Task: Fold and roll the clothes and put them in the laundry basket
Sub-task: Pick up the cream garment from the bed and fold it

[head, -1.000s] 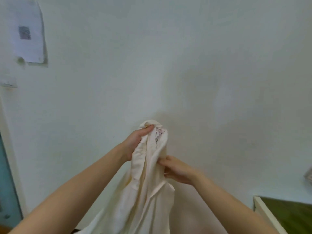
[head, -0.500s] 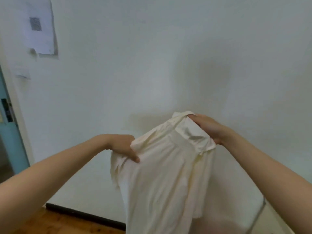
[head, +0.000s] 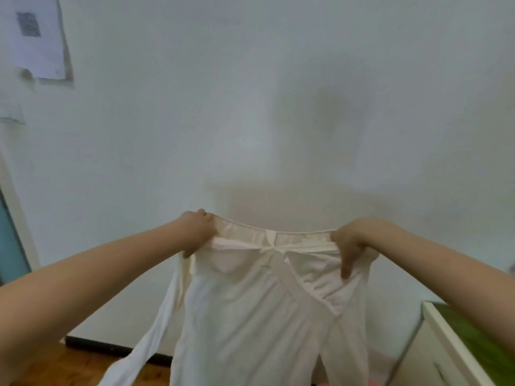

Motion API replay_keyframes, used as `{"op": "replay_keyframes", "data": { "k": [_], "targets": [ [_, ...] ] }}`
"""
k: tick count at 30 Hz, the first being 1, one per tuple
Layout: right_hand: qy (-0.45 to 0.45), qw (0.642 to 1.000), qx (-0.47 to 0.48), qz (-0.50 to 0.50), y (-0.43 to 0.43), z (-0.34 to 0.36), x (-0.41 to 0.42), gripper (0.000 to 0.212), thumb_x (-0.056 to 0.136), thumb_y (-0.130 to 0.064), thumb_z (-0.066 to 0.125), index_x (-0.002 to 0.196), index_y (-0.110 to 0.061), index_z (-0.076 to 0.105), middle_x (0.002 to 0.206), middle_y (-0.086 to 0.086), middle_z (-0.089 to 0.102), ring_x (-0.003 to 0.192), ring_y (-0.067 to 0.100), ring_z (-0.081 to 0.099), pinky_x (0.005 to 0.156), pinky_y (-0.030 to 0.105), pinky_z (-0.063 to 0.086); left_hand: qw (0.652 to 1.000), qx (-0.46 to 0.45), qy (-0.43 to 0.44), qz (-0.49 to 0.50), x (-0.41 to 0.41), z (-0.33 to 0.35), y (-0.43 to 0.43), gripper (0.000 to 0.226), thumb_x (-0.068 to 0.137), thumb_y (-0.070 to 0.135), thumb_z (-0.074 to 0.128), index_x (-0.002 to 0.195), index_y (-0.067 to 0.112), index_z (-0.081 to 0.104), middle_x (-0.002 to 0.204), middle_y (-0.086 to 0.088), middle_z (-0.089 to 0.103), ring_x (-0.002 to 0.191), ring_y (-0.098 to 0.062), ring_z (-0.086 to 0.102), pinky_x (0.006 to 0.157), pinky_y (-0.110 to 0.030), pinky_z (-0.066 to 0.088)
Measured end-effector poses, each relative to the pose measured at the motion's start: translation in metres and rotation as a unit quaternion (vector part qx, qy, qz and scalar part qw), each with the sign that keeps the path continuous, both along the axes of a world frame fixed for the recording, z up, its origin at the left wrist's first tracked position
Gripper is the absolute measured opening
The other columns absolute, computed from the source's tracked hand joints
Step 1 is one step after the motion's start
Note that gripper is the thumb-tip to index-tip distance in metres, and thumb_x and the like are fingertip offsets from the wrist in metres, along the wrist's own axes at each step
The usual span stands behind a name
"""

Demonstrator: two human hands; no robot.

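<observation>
Left hand (head: 198, 231) and right hand (head: 351, 246), held apart, each gripped a shoulder of a thin, cream, softly draping woven shirt (head: 250, 307).

Left hand (head: 199, 232) and right hand (head: 351, 242) are bare, as are both forearms (head: 106, 277).

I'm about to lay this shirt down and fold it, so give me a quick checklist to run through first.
1. Left hand grip on one shoulder of the cream shirt: ok.
2. Right hand grip on the other shoulder: ok.
3. Top edge stretched straight between the hands: ok.
4. Long sleeve hanging free at the left: ok. The other sleeve is hidden: cannot tell.
5. Room on the green-topped table: cannot tell, only its corner shows.
6. Laundry basket within reach: cannot tell, it is out of view.
</observation>
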State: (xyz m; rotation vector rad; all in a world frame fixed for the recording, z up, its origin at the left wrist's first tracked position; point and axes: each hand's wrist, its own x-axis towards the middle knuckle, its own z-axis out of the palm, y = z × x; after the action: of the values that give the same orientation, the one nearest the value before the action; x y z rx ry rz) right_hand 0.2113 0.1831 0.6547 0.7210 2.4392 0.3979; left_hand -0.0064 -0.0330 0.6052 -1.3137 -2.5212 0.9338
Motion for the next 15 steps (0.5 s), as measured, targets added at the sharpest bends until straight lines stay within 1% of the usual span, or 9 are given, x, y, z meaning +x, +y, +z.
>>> {"op": "replay_keyframes", "data": {
  "k": [2, 4, 5, 7, 8, 10, 12, 13, 15],
  "targets": [
    [0.027, 1.000, 0.007, 0.009, 0.006, 0.005, 0.005, 0.059, 0.080, -0.035, 0.073, 0.130, -0.009, 0.052, 0.131, 0.010, 0.057, 0.116, 0.025, 0.057, 0.091, 0.027, 0.044, 1.000, 0.009, 0.022, -0.011, -0.008, 0.011, 0.001, 0.059, 0.072, 0.023, 0.081, 0.125, 0.014, 0.055, 0.127, -0.005, 0.053, 0.119, -0.021, 0.046, 0.081, -0.031, 0.046],
    [0.052, 0.996, 0.051, 0.059, 0.011, 0.004, 0.009, 0.024, 0.089, -0.015, 0.060, 0.111, -0.006, 0.060, 0.117, 0.015, 0.061, 0.104, 0.027, 0.061, 0.087, 0.029, 0.047, 0.997, -0.011, 0.074, -0.007, -0.012, 0.016, 0.004, 0.043, 0.081, 0.019, 0.071, 0.122, 0.016, 0.058, 0.123, -0.001, 0.058, 0.120, -0.020, 0.044, 0.092, -0.029, 0.042],
    [0.056, 0.991, 0.085, 0.093, 0.012, 0.001, 0.010, 0.019, 0.090, -0.009, 0.054, 0.107, -0.005, 0.062, 0.114, 0.016, 0.063, 0.102, 0.029, 0.062, 0.085, 0.031, 0.048, 0.993, -0.027, 0.113, -0.020, -0.012, 0.018, 0.006, 0.035, 0.085, 0.017, 0.065, 0.120, 0.018, 0.059, 0.121, 0.002, 0.060, 0.122, -0.020, 0.042, 0.101, -0.031, 0.035],
    [0.047, 0.977, 0.146, 0.151, 0.016, -0.007, 0.011, 0.018, 0.091, -0.005, 0.048, 0.096, -0.008, 0.065, 0.102, 0.015, 0.064, 0.091, 0.031, 0.063, 0.077, 0.033, 0.050, 0.981, -0.054, 0.180, -0.046, -0.015, 0.021, 0.009, 0.024, 0.090, 0.013, 0.055, 0.111, 0.021, 0.064, 0.116, 0.007, 0.065, 0.124, -0.020, 0.037, 0.108, -0.034, 0.022],
    [0.046, 0.968, 0.163, 0.185, 0.018, -0.010, 0.012, 0.018, 0.091, -0.005, 0.047, 0.089, -0.011, 0.063, 0.095, 0.013, 0.062, 0.084, 0.031, 0.061, 0.072, 0.033, 0.049, 0.977, -0.057, 0.198, -0.047, -0.018, 0.025, 0.010, 0.022, 0.090, 0.013, 0.054, 0.106, 0.022, 0.066, 0.112, 0.008, 0.066, 0.124, -0.020, 0.037, 0.108, -0.035, 0.020],
    [0.065, 0.934, 0.205, 0.286, 0.025, -0.013, 0.014, 0.019, 0.090, -0.007, 0.046, 0.085, -0.012, 0.063, 0.091, 0.011, 0.064, 0.082, 0.031, 0.061, 0.062, 0.033, 0.043, 0.973, -0.042, 0.220, -0.048, -0.021, 0.033, 0.010, 0.020, 0.088, 0.011, 0.056, 0.099, 0.024, 0.066, 0.105, 0.010, 0.068, 0.119, -0.021, 0.039, 0.106, -0.036, 0.021],
    [0.123, 0.892, 0.215, 0.379, 0.031, -0.011, 0.017, 0.008, 0.085, -0.006, 0.056, 0.086, -0.011, 0.062, 0.087, 0.010, 0.064, 0.074, 0.031, 0.063, 0.053, 0.032, 0.036, 0.971, 0.016, 0.230, -0.062, -0.022, 0.039, 0.013, 0.018, 0.086, 0.008, 0.055, 0.096, 0.022, 0.058, 0.094, 0.009, 0.068, 0.104, -0.021, 0.047, 0.101, -0.035, 0.025],
    [0.183, 0.878, 0.193, 0.398, 0.035, -0.010, 0.018, 0.006, 0.083, -0.007, 0.060, 0.087, -0.012, 0.060, 0.085, 0.009, 0.061, 0.069, 0.031, 0.062, 0.050, 0.031, 0.034, 0.970, 0.057, 0.225, -0.068, -0.022, 0.041, 0.016, 0.018, 0.086, 0.007, 0.053, 0.099, 0.019, 0.050, 0.085, 0.007, 0.066, 0.089, -0.020, 0.049, 0.098, -0.035, 0.028],
    [0.259, 0.889, 0.168, 0.337, 0.036, -0.006, 0.021, 0.013, 0.093, -0.015, 0.050, 0.106, -0.015, 0.054, 0.102, 0.008, 0.053, 0.082, 0.031, 0.060, 0.060, 0.032, 0.036, 0.968, 0.129, 0.208, -0.054, -0.022, 0.049, 0.024, 0.020, 0.086, 0.008, 0.050, 0.102, 0.014, 0.039, 0.066, 0.006, 0.054, 0.061, -0.018, 0.044, 0.093, -0.036, 0.032]
  ]
}}
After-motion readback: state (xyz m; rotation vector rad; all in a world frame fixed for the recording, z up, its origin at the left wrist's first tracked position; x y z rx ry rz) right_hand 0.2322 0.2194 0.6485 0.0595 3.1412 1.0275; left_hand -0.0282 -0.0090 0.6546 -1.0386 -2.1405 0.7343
